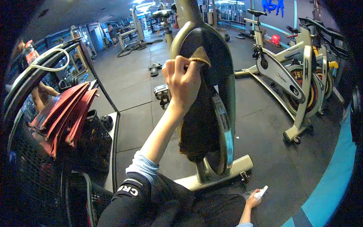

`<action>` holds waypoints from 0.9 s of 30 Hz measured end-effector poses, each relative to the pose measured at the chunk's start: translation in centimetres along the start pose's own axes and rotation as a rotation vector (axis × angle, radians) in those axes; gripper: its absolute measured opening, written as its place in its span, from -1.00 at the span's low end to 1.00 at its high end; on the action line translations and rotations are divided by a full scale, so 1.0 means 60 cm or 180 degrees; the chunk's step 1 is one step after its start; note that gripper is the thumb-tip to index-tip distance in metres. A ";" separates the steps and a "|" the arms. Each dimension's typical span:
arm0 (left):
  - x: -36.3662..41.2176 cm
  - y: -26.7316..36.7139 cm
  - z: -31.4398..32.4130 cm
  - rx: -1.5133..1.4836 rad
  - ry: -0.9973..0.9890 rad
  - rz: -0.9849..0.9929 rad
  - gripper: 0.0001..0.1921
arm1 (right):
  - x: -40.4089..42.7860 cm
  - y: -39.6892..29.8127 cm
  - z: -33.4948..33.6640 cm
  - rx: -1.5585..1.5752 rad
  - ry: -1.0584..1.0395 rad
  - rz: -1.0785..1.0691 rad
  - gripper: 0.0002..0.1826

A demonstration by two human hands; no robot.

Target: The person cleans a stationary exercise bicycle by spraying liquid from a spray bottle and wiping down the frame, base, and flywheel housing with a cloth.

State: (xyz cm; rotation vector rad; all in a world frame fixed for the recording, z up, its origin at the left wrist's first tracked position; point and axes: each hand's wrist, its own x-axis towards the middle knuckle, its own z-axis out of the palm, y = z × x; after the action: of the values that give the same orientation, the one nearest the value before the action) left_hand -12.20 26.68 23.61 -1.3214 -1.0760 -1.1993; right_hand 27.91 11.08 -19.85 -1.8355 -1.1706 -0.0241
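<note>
My left hand [182, 78] grips a dark brown cloth [200, 122], its fingers folded over the top. One corner of the cloth pokes up past my knuckles; the rest hangs down against the flywheel side of a spin bike. The cloth lies over part of the bike's black housing [217, 42], which sits within a champagne-coloured frame [181, 34]. Low on the right, my right hand [253, 201] is closed around a white spray-bottle head [261, 192]. The bottle's clear body is mostly hidden. Below the flywheel, the bike's foot bar [238, 167] rests on the floor.
Other spin bikes [283, 68] stand to the right, near a blue floor stripe [331, 176]. Close on my left is a black-framed mesh cart [113, 142] with red folder-like items [68, 110]. Behind it a person [42, 90] is partly visible. A battle rope [139, 46] lies farther off.
</note>
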 end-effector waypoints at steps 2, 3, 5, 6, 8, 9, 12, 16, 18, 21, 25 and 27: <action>0.031 0.000 0.017 0.0020 0.0169 -0.0082 -0.88 | 0.000 0.013 -0.002 -0.0018 -0.0063 0.0053 -0.40; 0.048 0.000 0.027 0.0066 0.0303 -0.0148 -0.88 | 0.001 0.011 -0.003 -0.0048 -0.0051 0.0045 -0.40; 0.091 0.000 0.037 0.0105 0.0245 -0.0452 -0.85 | -0.002 -0.005 -0.009 0.0231 0.0045 0.0176 -0.51; 0.108 -0.003 0.041 0.0175 0.0212 -0.0519 -0.84 | -0.002 -0.010 -0.006 0.0068 0.0094 0.0131 -0.43; 0.113 -0.007 0.044 0.0090 0.0250 -0.0480 -0.86 | -0.001 -0.015 -0.014 0.0117 0.0017 0.0199 -0.43; 0.111 -0.008 0.047 0.0100 0.0296 -0.0445 -0.87 | 0.001 -0.024 -0.015 0.0183 -0.0048 0.0290 -0.44; 0.077 -0.013 0.026 -0.0044 0.0165 -0.0436 -0.90 | 0.005 -0.046 -0.016 -0.0151 -0.0098 0.0371 -0.43; -0.005 0.011 -0.004 -0.0270 -0.0035 -0.0315 -0.89 | 0.009 -0.009 -0.012 -0.0189 0.0033 0.0006 -0.39; -0.022 0.013 -0.013 -0.0342 -0.0135 -0.0158 -0.91 | 0.010 -0.001 -0.011 -0.0247 -0.0030 -0.0025 -0.40; 0.012 0.009 0.013 -0.0280 0.0191 -0.0137 -0.87 | 0.008 0.018 -0.006 -0.0214 -0.0030 -0.0116 -0.42; 0.099 -0.013 0.040 -0.0160 0.0059 -0.0530 -0.86 | 0.007 -0.036 -0.019 -0.0235 -0.0138 0.0305 -0.44; 0.112 -0.014 0.049 -0.0167 0.0030 -0.0601 -0.86 | 0.004 -0.023 -0.012 -0.0010 0.0056 0.0144 -0.44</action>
State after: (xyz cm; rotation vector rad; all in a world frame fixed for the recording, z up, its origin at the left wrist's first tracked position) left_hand -12.01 29.61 30.39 -1.2742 -1.1900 -1.3799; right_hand 27.35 10.90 -18.37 -1.8604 -1.1172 -0.0161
